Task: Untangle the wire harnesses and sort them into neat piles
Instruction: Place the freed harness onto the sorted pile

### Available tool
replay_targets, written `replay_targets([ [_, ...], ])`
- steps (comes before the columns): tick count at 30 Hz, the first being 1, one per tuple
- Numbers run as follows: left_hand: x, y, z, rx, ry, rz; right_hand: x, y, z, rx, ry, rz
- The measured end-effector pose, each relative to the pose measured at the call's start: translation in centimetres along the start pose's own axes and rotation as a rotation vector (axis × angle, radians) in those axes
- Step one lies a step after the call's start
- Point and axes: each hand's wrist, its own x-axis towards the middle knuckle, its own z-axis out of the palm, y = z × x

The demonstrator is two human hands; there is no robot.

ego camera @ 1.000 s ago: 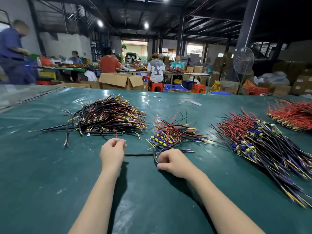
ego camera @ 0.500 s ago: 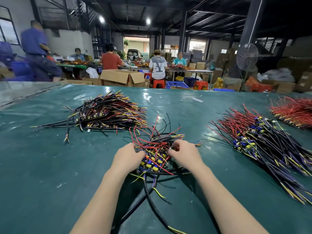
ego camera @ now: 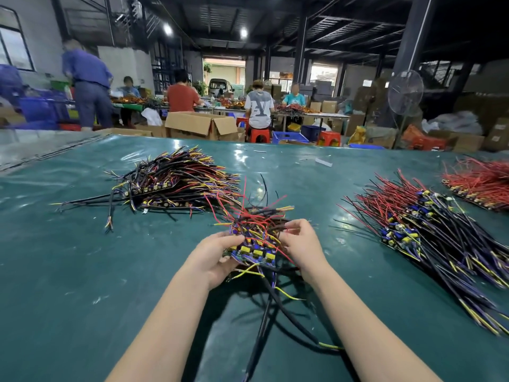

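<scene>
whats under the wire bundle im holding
Thick black cables trail from the bundle onto the green table cover. The left hand holds it from below; the table directly beneath is hidden.

Green plastic table cover fills the lower frame, glossy and creased. Small white scrap lies on it at 1 o'clock. Past the far edge at 12: open cardboard box, flaps out, with a red stool and a blue crate just right of it. Person in white shirt, back to camera; person in teal shirt faces them. Person in red shirt at 11, back turned. Person in blue stands at 10, blurred, near stacked blue crates. Pedestal fan at 2. White van in the doorway at 12. Ceiling lights lit.
</scene>
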Motion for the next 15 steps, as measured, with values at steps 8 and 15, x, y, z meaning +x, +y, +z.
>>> replay_targets([
  [8, -0.2, -1.0, 0.9, 0.084, -0.242, 0.146, -0.1, -0.7, 0.3, 0.535, -0.020, 0.256],
  [15, 0.2, -0.2, 0.9, 0.000, -0.152, 0.070, -0.3, -0.8, -0.2, 0.668, -0.013, 0.265],
])
